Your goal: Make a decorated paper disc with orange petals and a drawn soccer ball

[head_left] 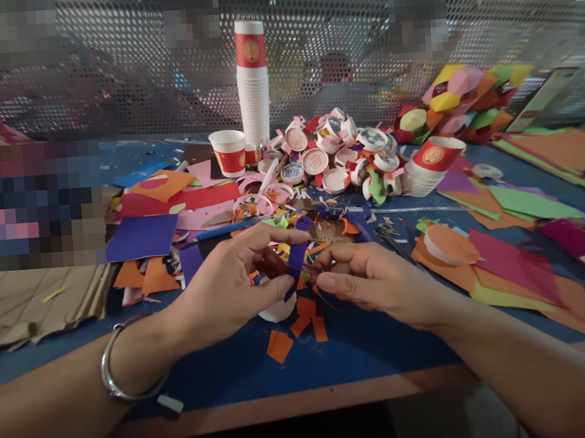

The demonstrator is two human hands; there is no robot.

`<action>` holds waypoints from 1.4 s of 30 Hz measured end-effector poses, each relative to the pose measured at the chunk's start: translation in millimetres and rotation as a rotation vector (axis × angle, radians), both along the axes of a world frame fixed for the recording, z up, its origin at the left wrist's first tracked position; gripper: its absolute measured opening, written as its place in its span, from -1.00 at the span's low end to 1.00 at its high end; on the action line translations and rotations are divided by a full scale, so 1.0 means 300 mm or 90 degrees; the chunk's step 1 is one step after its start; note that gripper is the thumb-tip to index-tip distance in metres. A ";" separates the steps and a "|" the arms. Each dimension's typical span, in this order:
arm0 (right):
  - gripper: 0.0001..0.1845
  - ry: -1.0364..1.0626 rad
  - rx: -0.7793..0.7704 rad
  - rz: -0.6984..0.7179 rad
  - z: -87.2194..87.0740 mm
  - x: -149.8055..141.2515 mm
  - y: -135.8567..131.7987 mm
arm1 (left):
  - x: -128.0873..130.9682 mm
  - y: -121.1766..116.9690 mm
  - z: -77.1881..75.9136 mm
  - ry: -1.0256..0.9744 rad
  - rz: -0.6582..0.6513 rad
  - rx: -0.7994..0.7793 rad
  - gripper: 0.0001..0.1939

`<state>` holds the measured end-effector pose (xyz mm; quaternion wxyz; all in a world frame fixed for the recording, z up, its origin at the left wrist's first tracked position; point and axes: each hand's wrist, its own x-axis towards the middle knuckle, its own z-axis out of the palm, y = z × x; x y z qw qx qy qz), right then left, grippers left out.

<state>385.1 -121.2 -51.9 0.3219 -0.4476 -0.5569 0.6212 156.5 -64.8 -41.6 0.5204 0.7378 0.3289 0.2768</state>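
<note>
My left hand (243, 272) pinches a narrow purple paper strip (296, 255) between thumb and fingers, above the middle of the table. Close to the strip's right edge, my right hand (371, 280) has its thumb and fingertips pressed together on a thin, dark, slender thing, too small to name. Partly hidden below my left thumb is a white round piece (279, 309), perhaps a cup base. Small orange paper pieces (280, 346) lie on the blue table just in front of my hands.
Behind my hands stand a tall paper cup stack (253, 81), a single cup (228, 153) and a heap of cut cup bottoms (316, 160). A tilted cup stack (431, 162) and coloured paper sheets (516, 263) lie right. Cardboard (42, 303) is at left.
</note>
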 end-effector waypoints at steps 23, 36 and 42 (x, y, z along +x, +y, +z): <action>-0.54 -0.058 0.034 0.007 -0.004 0.008 -0.003 | 0.002 -0.003 -0.001 -0.002 -0.021 0.024 -0.55; -0.57 -0.524 0.272 -0.050 0.040 0.052 -0.030 | -0.060 0.028 0.087 0.071 0.033 0.070 -0.50; -0.65 -0.850 0.289 0.035 0.069 0.037 -0.072 | -0.137 0.007 0.098 0.205 0.047 0.174 -0.52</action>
